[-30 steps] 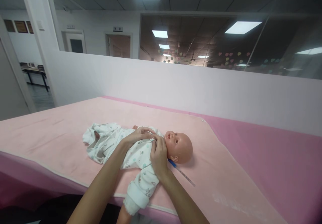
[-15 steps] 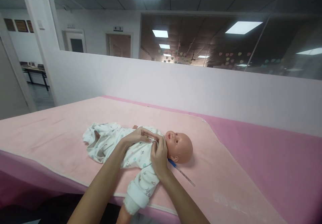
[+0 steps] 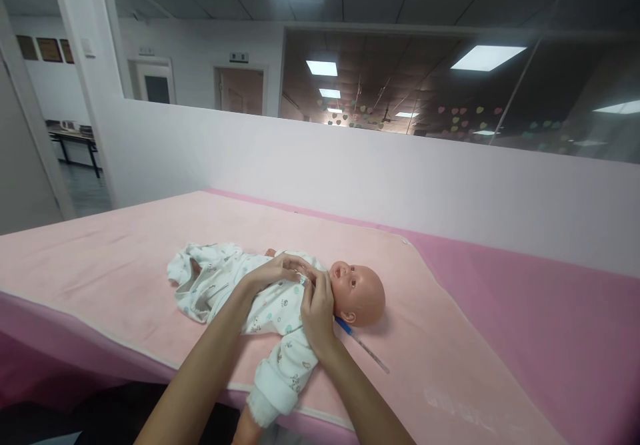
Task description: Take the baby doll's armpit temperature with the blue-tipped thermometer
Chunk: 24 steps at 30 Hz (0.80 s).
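Note:
A baby doll (image 3: pixel 361 295) lies on its back with its head to the right, dressed in a white patterned baby romper (image 3: pixel 273 308). Near the doll's neck, my left hand (image 3: pixel 277 271) is closed with its fingertips pinching the front of the romper. Facing it, my right hand (image 3: pixel 317 308) is also closed, thumb and fingers gripping the cloth just below the doll's chin. The fingertips of both hands nearly meet, and they partly hide the collar. One sleeved arm of the doll reaches over the table's front edge.
A slim stick with a blue end (image 3: pixel 363 345), like a thermometer, lies beside the doll's head. Under the doll is a pale pink pad (image 3: pixel 125 251) on a darker pink cover (image 3: pixel 565 311). A low white wall (image 3: pixel 350 165) with glass above stands behind.
The camera view has shifted slightly. Both hands stay at the romper's collar, with the left fingers a little more bent than before.

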### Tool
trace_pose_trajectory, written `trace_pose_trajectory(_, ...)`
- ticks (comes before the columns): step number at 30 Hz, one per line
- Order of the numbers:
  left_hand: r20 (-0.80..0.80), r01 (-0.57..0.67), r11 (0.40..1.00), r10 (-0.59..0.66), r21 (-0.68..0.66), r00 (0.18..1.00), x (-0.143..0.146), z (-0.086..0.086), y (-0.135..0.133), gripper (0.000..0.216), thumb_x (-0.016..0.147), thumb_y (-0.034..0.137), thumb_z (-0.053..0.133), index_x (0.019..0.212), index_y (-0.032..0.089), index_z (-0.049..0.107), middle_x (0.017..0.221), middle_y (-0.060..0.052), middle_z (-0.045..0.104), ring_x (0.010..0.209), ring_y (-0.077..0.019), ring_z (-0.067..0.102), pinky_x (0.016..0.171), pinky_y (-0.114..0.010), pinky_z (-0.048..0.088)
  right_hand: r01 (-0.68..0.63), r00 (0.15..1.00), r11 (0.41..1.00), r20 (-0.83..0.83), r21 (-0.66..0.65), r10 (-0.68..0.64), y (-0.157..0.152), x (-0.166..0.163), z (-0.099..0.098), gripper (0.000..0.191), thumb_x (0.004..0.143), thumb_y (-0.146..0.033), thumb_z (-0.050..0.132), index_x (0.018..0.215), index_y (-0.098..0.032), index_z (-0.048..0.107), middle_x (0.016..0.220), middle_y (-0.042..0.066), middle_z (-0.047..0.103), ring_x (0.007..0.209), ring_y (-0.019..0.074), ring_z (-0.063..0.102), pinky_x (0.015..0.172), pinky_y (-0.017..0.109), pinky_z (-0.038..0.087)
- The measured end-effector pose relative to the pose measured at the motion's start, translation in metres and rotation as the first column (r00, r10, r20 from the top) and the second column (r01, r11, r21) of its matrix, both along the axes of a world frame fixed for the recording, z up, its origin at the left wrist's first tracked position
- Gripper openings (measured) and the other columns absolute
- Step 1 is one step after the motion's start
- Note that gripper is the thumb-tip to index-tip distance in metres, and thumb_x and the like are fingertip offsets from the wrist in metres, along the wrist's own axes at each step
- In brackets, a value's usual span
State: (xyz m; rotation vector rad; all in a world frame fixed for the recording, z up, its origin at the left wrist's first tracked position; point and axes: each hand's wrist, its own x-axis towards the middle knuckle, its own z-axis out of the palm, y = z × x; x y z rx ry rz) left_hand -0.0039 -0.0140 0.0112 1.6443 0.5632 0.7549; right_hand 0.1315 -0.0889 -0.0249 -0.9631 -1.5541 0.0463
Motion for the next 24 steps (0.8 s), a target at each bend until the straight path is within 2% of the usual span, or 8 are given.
trace_pose_trajectory(4, 0.015, 0.024, 1.0, -0.024, -0.011, 1.0, -0.002, -0.002, 0.003, 0.046, 0.061, 0.009, 0.063, 0.106, 0.017, 0.062, 0.078, -0.003, 0.066, 0.074, -0.0139, 0.058, 0.071, -0.024, 0.043, 0.006, 1.0, 1.0, 0.008, -0.012, -0.006, 0.001, -0.001, -0.001, 0.019, 0.089, -0.017, 0.035, 0.098, -0.02, 0.052, 0.09, 0.005, 0.057, 0.087, 0.0161, 0.052, 0.078, 0.031, 0.043)
trace_pose_trajectory(10, 0.002, 0.023, 0.999, -0.023, -0.041, 1.0, -0.001, 0.003, -0.004, 0.05, 0.063, 0.011, 0.062, 0.112, 0.017, 0.057, 0.081, -0.004, 0.066, 0.08, -0.017, 0.059, 0.077, -0.028, 0.043, 0.0, 1.0, 1.0, 0.008, -0.03, 0.001, -0.001, 0.0, 0.0, 0.018, 0.088, -0.017, 0.036, 0.1, -0.02, 0.051, 0.093, 0.005, 0.056, 0.089, 0.0169, 0.051, 0.079, 0.033, 0.043)
trace_pose_trajectory(15, 0.056, 0.02, 1.0, -0.02, -0.009, 0.998, 0.001, 0.007, -0.015, 0.045, 0.067, 0.014, 0.061, 0.112, 0.019, 0.057, 0.094, -0.004, 0.065, 0.09, -0.018, 0.058, 0.082, -0.03, 0.041, -0.023, 0.999, 1.0, 0.035, -0.019, 0.023, -0.002, 0.0, 0.001, 0.023, 0.084, -0.013, 0.041, 0.104, -0.02, 0.05, 0.097, 0.007, 0.054, 0.094, 0.0178, 0.051, 0.082, 0.034, 0.044)
trace_pose_trajectory(21, 0.057, -0.006, 1.0, 0.005, 0.016, 0.998, 0.003, 0.008, -0.016, 0.041, 0.068, 0.018, 0.063, 0.109, 0.018, 0.058, 0.091, -0.004, 0.065, 0.089, -0.0182, 0.059, 0.082, -0.03, 0.041, -0.025, 0.998, 1.0, 0.058, 0.004, 0.025, 0.001, 0.0, -0.002, 0.032, 0.076, -0.007, 0.042, 0.105, -0.019, 0.05, 0.099, 0.008, 0.053, 0.096, 0.0191, 0.051, 0.085, 0.036, 0.044)
trace_pose_trajectory(24, 0.053, -0.03, 0.999, 0.029, 0.017, 0.998, 0.003, 0.008, -0.016, 0.039, 0.067, 0.019, 0.064, 0.106, 0.018, 0.059, 0.088, -0.003, 0.064, 0.085, -0.0171, 0.058, 0.079, -0.029, 0.041, -0.023, 0.998, 1.0, 0.061, 0.012, 0.022, 0.001, 0.0, -0.001, 0.03, 0.077, -0.008, 0.041, 0.104, -0.019, 0.051, 0.099, 0.008, 0.054, 0.096, 0.0188, 0.051, 0.085, 0.036, 0.044)
